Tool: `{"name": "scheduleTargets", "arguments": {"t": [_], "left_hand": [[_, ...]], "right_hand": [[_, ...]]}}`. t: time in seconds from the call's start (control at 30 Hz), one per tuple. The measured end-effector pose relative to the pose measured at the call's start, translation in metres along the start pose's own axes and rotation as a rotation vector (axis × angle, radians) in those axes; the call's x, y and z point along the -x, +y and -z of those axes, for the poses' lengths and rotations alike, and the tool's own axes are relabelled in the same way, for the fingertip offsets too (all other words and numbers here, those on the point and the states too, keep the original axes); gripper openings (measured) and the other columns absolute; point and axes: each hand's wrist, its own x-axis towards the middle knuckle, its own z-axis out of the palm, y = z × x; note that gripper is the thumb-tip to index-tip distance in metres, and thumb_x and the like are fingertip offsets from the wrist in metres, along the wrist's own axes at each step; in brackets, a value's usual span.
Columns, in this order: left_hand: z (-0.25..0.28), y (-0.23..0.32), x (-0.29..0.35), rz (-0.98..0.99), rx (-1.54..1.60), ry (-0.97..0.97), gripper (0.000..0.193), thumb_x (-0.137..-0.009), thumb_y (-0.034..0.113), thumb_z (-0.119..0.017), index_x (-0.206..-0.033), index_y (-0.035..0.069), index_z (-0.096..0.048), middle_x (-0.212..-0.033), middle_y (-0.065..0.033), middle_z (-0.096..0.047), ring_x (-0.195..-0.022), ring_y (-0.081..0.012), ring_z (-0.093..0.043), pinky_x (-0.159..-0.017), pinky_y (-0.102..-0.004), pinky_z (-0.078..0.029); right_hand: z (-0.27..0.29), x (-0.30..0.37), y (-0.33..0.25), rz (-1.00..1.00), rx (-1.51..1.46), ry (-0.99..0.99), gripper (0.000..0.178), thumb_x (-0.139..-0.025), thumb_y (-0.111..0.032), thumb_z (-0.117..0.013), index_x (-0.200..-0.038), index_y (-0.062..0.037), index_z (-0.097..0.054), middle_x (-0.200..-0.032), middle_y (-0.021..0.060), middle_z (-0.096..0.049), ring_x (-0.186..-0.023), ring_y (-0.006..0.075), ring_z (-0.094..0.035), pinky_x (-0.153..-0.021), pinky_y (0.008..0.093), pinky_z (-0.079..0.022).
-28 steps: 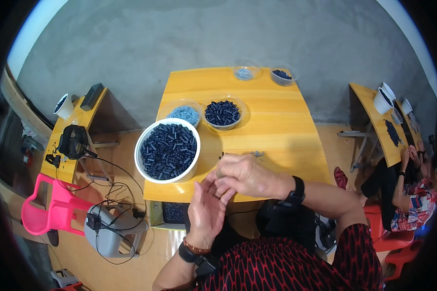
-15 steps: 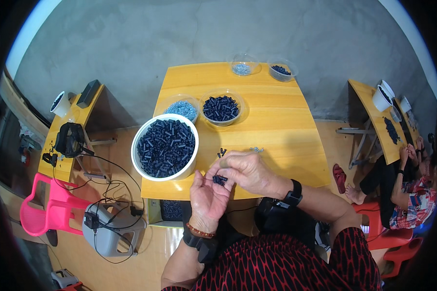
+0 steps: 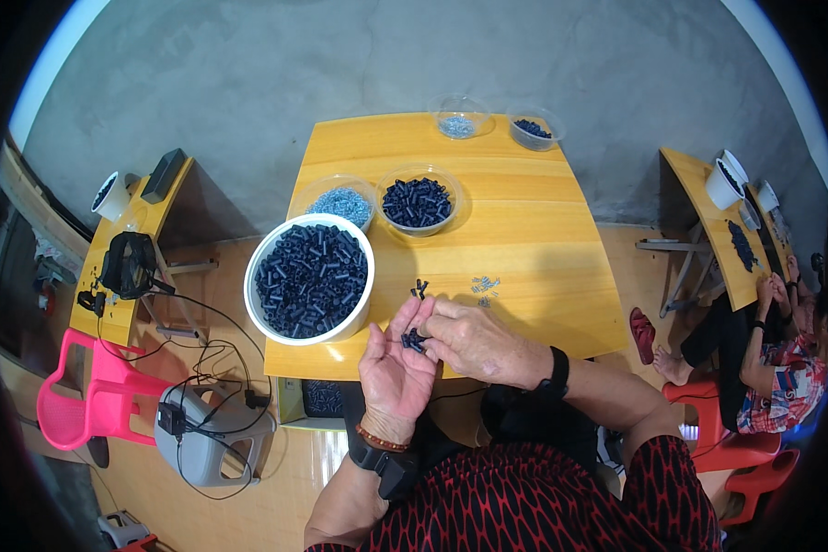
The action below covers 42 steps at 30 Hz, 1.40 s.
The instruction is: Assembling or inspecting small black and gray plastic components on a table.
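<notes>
My left hand (image 3: 394, 379) lies palm up at the table's near edge, its fingers stretched out under a few small black plastic tubes (image 3: 414, 340). My right hand (image 3: 480, 344) reaches over those fingers, thumb and fingertips pinched at the tubes. Exactly what the pinch holds is partly hidden. Just beyond the hands, a few loose black tubes (image 3: 419, 289) rest on the table. To their right is a scatter of small silvery metal pieces (image 3: 485, 286), perhaps screws. Left of my hands stands a white bucket (image 3: 265, 324) heaped with black tubes.
Behind the bucket are a clear tub of silvery pieces (image 3: 340, 204) and a clear tub of black tubes (image 3: 419, 202). Two more tubs (image 3: 458, 126) stand at the table's far edge. A grey stool (image 3: 216, 451) with cables is at left; another person (image 3: 782, 382) sits far right.
My right hand has lowered, bringing its fingertips down to the tubes on my left fingers. More of the silvery pieces on the table now show. My left hand stays about where it was.
</notes>
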Motion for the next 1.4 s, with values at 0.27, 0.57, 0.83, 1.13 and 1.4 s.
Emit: {"name": "scheduleTargets", "arguments": {"t": [0.27, 0.57, 0.83, 1.13, 1.4], "left_hand": [[-0.005, -0.001, 0.003, -0.139, -0.264, 0.195, 0.040, -0.105, 0.032, -0.044, -0.122, -0.003, -0.057, -0.122, -0.0162, -0.061, -0.111, -0.0254, -0.059, -0.099, -0.0420, -0.047], [-0.018, -0.009, 0.008, -0.222, -0.828, 0.290, 0.013, -0.097, 0.016, -0.064, -0.101, 0.005, -0.060, -0.075, 0.0018, -0.057, -0.058, -0.0059, -0.049, -0.047, -0.0196, -0.037], [-0.020, -0.011, 0.013, -0.067, -0.991, 0.205, 0.009, -0.095, 0.010, -0.065, -0.094, 0.005, -0.058, -0.074, 0.0016, -0.057, -0.054, -0.0032, -0.046, -0.044, -0.0175, -0.032], [-0.015, -0.016, 0.015, -0.024, -0.997, 0.087, 0.009, -0.094, 0.010, -0.068, -0.092, 0.006, -0.060, -0.076, -0.0012, -0.062, -0.053, -0.0043, -0.048, -0.045, -0.0174, -0.034], [-0.013, -0.009, 0.011, -0.296, -0.924, 0.253, 0.007, -0.095, 0.011, -0.066, -0.093, 0.007, -0.062, -0.075, -0.0002, -0.061, -0.053, -0.0050, -0.049, -0.043, -0.0187, -0.035]], "right_hand": [[0.000, 0.003, 0.005, -0.137, -0.175, 0.105, 0.012, -0.085, -0.006, -0.064, -0.092, 0.0036, -0.060, -0.089, 0.0196, -0.063, -0.082, 0.0363, -0.064, -0.071, 0.0427, -0.052], [0.012, 0.010, 0.009, -0.024, -0.026, 0.129, 0.010, -0.084, -0.001, -0.068, -0.087, 0.0015, -0.059, -0.084, 0.0168, -0.063, -0.079, 0.0356, -0.065, -0.067, 0.0413, -0.051], [0.016, 0.029, -0.008, -0.016, -0.076, 0.078, 0.009, -0.085, 0.002, -0.061, -0.090, 0.0029, -0.054, -0.087, 0.0191, -0.054, -0.079, 0.0401, -0.058, -0.067, 0.0446, -0.047], [0.013, 0.049, -0.002, -0.088, -0.336, 0.171, 0.013, -0.090, 0.000, -0.060, -0.101, 0.0036, -0.066, -0.084, 0.0169, -0.059, -0.078, 0.0314, -0.061, -0.069, 0.0371, -0.049], [0.032, -0.002, 0.040, -0.078, 0.080, 0.178, 0.012, -0.087, -0.006, -0.061, -0.096, 0.0019, -0.065, -0.090, 0.0213, -0.063, -0.079, 0.0429, -0.060, -0.073, 0.0473, -0.050]]}}
